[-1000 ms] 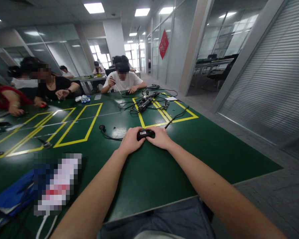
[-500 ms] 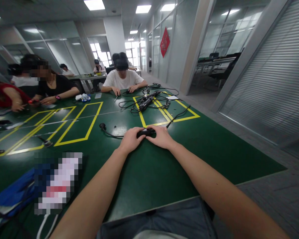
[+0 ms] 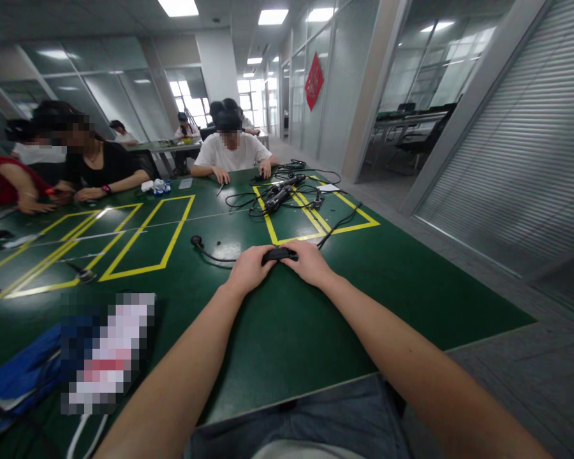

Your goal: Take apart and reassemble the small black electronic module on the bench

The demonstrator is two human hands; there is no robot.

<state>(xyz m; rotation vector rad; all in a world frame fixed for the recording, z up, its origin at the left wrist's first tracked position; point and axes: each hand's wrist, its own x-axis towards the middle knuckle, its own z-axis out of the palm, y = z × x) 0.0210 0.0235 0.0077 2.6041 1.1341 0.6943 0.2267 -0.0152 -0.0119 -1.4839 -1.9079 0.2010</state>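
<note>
At the middle of the green table [image 3: 287,344], a small elongated black corded device [image 3: 281,254] is held level between my two hands. My left hand [image 3: 251,271] grips its left end, thumb and fingers closed around it. Its right end sits in the pinch of my right hand [image 3: 309,262]. From the left side a black cord [image 3: 215,258] runs out to a round black plug-like end [image 3: 196,241]. Another black cord [image 3: 337,226] leads away behind my right hand. My fingers hide both ends of the device.
Beyond my hands, black tools with tangled cables [image 3: 280,194] lie over yellow tape outlines [image 3: 373,223]. A blue bag [image 3: 23,363] and a blurred pale item with a white cable [image 3: 112,350] are at my left. Co-workers sit around the table, one straight across [image 3: 229,150].
The device appears slightly turned: a pale patch seen on its top before is now dark. My hands stay on it. The co-worker across has shifted one hand. The view has moved slightly.
</note>
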